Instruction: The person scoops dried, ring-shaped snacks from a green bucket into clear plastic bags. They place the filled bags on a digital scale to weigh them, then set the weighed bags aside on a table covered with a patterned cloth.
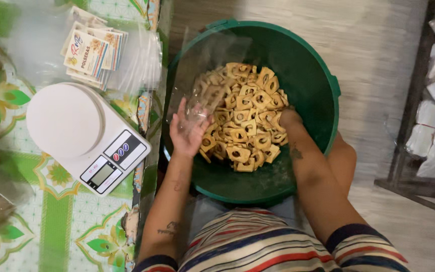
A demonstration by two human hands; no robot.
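A large green bucket (308,65) sits in front of me, holding a heap of square tan biscuits (245,118) with dark centres. My left hand (187,132) grips a clear plastic bag (212,75) held upright over the left side of the heap; a few biscuits show through it. My right hand (289,118) is dug into the right side of the biscuits, its fingers buried and hidden among them.
To the left, a white kitchen scale (84,133) stands on a green floral tablecloth (56,221). Behind it lie printed paper labels (91,50) and clear bags. A metal rack with white filled packets (431,121) stands at the right on the wooden floor.
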